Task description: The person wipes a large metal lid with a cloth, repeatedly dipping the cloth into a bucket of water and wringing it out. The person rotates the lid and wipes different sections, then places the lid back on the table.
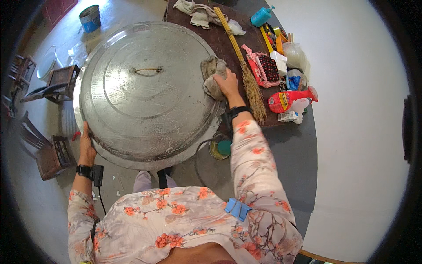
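Observation:
Before me is a large round metal lid, its top streaked, wet-looking and darker with grime along the near side. A thin loop handle stands at its centre. My left hand grips the lid's near-left rim, thumb on top and the fingers hidden beneath. On the far right of the lid, my right hand presses a crumpled, stained grey cloth against the surface near the rim. Part of the lid overlaps a dark brown table.
On the table lie a straw broom, a red spray bottle, a blue pump bottle and rags. A wooden chair and stool stand left. A bucket is beyond the lid; a tin sits below the table edge.

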Demonstrator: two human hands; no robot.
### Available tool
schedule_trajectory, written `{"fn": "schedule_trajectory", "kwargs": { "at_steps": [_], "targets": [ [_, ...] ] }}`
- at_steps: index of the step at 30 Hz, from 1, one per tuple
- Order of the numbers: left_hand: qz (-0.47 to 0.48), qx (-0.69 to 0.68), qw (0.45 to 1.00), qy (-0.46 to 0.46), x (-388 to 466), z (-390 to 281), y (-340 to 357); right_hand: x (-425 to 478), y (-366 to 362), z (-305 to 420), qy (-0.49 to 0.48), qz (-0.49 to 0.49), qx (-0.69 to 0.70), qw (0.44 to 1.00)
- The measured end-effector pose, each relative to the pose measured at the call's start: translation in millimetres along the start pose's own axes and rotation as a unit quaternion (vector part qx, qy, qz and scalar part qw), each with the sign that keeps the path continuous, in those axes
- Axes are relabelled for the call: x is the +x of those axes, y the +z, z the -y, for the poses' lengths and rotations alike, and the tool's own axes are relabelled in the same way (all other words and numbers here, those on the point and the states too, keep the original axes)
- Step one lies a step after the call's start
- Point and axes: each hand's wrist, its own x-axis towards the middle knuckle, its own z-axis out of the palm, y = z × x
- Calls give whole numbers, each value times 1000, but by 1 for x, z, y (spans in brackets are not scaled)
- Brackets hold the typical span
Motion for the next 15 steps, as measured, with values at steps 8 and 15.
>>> {"fn": "schedule_trajectory", "kwargs": {
  "at_steps": [8, 15],
  "targets": [
    [-13, 19, 1000, 15, -18, -8, 18, -118, -5, 3, 11, -3, 4, 1000],
    [12, 42, 998, -33, 0, -8, 2, -220, 5, 55, -158, 19, 31, 987]
  ]
}}
